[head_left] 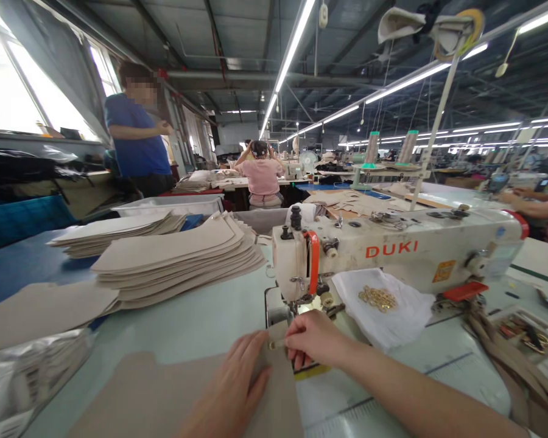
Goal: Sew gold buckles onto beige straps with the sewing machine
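Observation:
A flat beige panel [164, 389] lies on the pale green table, its upper corner near the needle of the white sewing machine [393, 249]. My left hand [237, 377] rests on the panel with its fingers stretched out and the thumb apart. Just right of it, my right hand [313, 337] is pinched at the panel's edge, below the needle area. A small strip with a metal piece [274, 345] shows between the hands, its end at my right fingertips. Gold-coloured metal parts [378, 299] sit on a white cloth [406, 322] beside the machine head.
Stacks of beige panels [173, 255] stand at the left, with a plastic-wrapped bundle [31, 377] nearer me. On the right is a tray of small parts [525, 334]. A person in blue [141, 140] stands back left; a person in pink [260, 176] sits ahead.

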A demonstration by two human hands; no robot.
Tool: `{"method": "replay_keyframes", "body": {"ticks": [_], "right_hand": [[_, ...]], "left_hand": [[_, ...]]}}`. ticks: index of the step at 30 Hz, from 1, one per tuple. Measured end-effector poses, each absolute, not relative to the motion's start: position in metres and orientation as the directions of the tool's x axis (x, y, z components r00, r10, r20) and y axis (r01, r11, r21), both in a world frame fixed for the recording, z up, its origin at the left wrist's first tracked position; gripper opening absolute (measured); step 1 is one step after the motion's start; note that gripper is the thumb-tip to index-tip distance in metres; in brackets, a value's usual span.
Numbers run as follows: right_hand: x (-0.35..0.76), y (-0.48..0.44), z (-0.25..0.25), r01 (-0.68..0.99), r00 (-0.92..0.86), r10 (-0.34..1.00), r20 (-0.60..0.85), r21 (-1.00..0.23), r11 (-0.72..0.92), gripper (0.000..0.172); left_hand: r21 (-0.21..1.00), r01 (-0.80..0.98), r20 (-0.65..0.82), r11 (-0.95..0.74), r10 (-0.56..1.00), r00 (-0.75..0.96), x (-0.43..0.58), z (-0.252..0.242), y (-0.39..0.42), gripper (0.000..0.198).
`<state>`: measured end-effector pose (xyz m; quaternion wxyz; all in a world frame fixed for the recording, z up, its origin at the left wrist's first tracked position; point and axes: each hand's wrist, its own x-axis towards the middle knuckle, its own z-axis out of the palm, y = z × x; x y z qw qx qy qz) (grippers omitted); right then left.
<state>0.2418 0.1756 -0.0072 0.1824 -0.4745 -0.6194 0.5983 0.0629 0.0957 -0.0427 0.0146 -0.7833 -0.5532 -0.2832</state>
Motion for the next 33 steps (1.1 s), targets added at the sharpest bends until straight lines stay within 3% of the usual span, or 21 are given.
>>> {"method": "replay_keyframes", "body": {"ticks": [9,14,22,25,29,31,33], "right_hand": [[0.237,0.186,-0.005,0.436,-0.514,0.749,-0.419,-0.879,-0.192,0.017],[0.237,0.185,-0.003,0.45,-0.505,0.762,-0.405,-0.877,-0.168,0.02],[0.236,0.186,-0.005,0.493,-0.514,0.773,-0.371,-0.866,-0.087,0.022],[0.24,0.183,-0.005,0.519,-0.513,0.813,-0.274,-0.854,0.04,0.019],[0.264,0.168,-0.005,0.551,-0.498,0.867,-0.016,-0.778,0.302,0.012],[0.281,0.157,-0.006,0.554,-0.602,0.788,0.128,-0.645,0.527,0.012],[0.295,0.147,-0.01,0.475,-0.785,0.575,0.231,-0.37,0.798,0.013]], "left_hand": [[0.327,0.816,0.468,-0.476,0.832,0.298,0.074,-0.022,0.106,0.02],[0.257,0.829,0.434,-0.497,0.826,0.36,0.087,-0.014,0.115,0.028],[0.225,0.849,0.401,-0.478,0.84,0.366,0.095,-0.014,0.119,0.024],[0.219,0.856,0.369,-0.468,0.852,0.371,0.096,-0.013,0.121,0.023],[0.237,0.85,0.393,-0.47,0.847,0.359,0.094,-0.015,0.122,0.021],[0.251,0.845,0.405,-0.473,0.844,0.352,0.094,-0.017,0.122,0.02],[0.257,0.842,0.413,-0.475,0.841,0.348,0.094,-0.017,0.122,0.02]]}}
